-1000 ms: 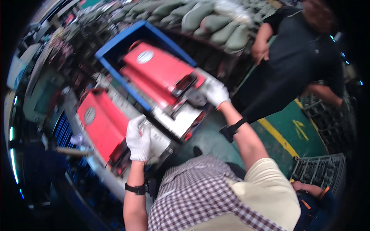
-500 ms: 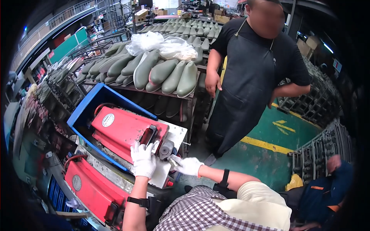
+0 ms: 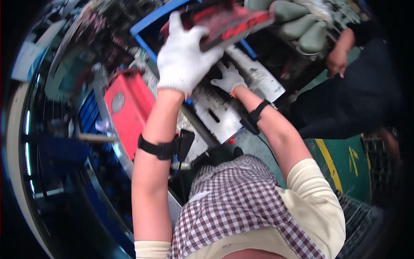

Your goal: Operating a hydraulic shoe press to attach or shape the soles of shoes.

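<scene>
My left hand (image 3: 181, 60), in a white knit glove, is raised in front of a red machine cover (image 3: 233, 26). Its fingers are spread and nothing shows in its grasp; whether it touches the cover I cannot tell. The cover is tilted up and smeared by motion. Under it, my right hand (image 3: 230, 80), also gloved, reaches over the machine's dark interior with its fingers apart. A pale metal plate (image 3: 222, 116) with a dark slot lies on the machine's near side. A blue bin (image 3: 146, 32) surrounds the cover's far side.
Another red cover (image 3: 129, 112) lies closed at the left. Green shoe lasts (image 3: 312, 36) rest on a rack at the upper right. A co-worker in a dark apron (image 3: 349, 95) stands at the right, one hand (image 3: 338, 58) near the lasts.
The red cover has gone from lying flat to tilted up. My left hand has risen with fingers spread; my right hand has moved from the grey fitting to the machine's interior. The view has shifted.
</scene>
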Tool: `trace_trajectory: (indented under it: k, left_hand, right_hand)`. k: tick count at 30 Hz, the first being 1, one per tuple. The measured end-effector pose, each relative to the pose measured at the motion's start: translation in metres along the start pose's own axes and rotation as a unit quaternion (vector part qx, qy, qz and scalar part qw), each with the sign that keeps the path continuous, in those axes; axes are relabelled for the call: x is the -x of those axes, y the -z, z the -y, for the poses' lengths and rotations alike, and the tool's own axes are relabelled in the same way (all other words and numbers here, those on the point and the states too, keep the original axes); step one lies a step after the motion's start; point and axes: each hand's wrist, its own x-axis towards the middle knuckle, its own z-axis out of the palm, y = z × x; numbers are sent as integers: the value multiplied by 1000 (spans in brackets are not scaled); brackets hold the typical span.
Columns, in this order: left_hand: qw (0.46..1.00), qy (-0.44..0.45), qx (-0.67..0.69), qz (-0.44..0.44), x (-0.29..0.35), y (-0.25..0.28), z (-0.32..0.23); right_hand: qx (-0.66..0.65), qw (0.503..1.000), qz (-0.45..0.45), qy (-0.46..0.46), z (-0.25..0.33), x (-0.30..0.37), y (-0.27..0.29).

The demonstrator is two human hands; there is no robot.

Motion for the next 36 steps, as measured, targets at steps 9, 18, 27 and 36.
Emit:
trace_trajectory:
  k: [9,18,27,36]
  left_hand:
    - [968,-117,-82,-208,-9,29,58]
    - [648,374,661,-68,154,-31,126]
    - [488,321,805,-109,248,-5,99]
    - [436,323,813,-211,301,39,116]
  right_hand:
    - [-65,997,-32,11,11,-24,17]
    - [-738,599,286,-125,9,120,37]
    - [-698,648,296,-63,134,193,33]
    - [-722,633,261,-102,204,230,8]
